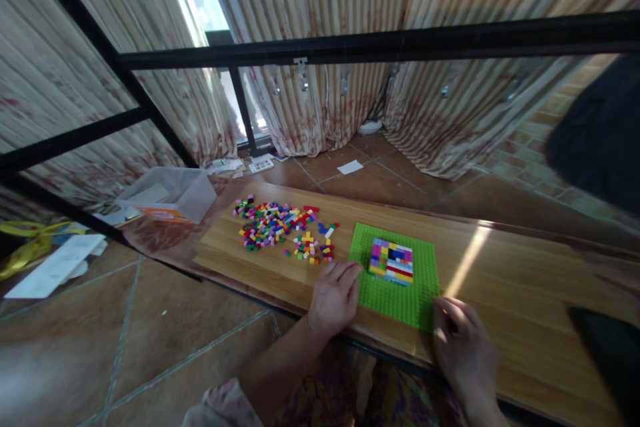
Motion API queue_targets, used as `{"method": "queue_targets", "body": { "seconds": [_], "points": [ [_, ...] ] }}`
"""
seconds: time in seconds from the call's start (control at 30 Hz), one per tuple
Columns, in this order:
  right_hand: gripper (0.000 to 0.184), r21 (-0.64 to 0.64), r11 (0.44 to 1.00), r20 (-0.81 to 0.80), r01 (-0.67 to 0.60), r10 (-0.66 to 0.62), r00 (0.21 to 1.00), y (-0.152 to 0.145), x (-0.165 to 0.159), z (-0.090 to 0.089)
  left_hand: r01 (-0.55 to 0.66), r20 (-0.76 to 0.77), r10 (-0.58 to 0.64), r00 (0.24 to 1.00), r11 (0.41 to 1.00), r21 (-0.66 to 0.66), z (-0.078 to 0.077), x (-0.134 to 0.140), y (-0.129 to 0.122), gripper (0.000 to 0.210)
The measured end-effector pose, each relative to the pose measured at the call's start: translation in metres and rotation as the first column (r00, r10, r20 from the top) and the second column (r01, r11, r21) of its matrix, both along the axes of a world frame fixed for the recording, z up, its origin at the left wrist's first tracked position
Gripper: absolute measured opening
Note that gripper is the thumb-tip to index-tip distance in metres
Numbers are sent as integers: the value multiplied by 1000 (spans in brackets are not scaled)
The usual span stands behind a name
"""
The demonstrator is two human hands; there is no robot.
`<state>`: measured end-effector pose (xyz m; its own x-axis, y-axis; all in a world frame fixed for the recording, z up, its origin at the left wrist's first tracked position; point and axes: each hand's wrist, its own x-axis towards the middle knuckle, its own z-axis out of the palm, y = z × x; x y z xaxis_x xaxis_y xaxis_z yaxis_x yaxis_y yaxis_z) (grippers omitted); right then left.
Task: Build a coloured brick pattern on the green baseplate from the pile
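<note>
A green studded baseplate lies on the wooden board between my hands. Near its middle sits a low, multicoloured rectangle of toy building bricks, with a dark gap in its upper part. My left hand is closed at the plate's left edge, its fingers curled and overlapping the green border. What those fingers hold, if anything, is hidden. At the lower right edge, my right hand is closed too, thumb and fingers pinched on the plate's border. Left of the plate spreads a pile of small loose bricks in many colours.
The wooden board carries a bright streak of sunlight. A clear plastic box stands beyond its left end. A dark flat object is at the right edge. A black metal frame crosses before striped curtains.
</note>
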<state>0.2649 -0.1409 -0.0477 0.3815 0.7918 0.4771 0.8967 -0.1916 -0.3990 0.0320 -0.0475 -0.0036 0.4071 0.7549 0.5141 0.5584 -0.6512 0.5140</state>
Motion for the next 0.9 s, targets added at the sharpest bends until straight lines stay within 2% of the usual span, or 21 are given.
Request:
{"method": "queue_targets", "body": {
  "seconds": [0.1, 0.2, 0.3, 0.53, 0.73, 0.9],
  "points": [
    [30, 2, 1000, 3, 2, -2, 1000, -1, 0, 1, -156, 36, 155, 987, 988, 23, -7, -30, 8, 28],
    [29, -10, 1000, 1, 11, -11, 1000, -2, -1, 2, -322, 45, 320, 946, 946, 40, -14, -62, 17, 25],
    [28, -12, 1000, 14, 22, -22, 1000, -2, -1, 3, -422, 53, 420, 906, 906, 33, -18, -82, 23, 24],
    [27, -17, 1000, 40, 23, -22, 999, -2, 0, 2, -465, 14, 464, 885, 885, 18, -22, -83, 27, 27],
    [28, -18, 1000, 61, 16, -15, 998, -2, 1, 1, -469, 71, 468, 881, 883, -8, -26, -87, 25, 27],
    [27, -39, 999, 44, 38, -36, 998, -1, -2, 2, -542, 55, 542, 839, 840, -20, -26, -89, 25, 19]
  ]
}}
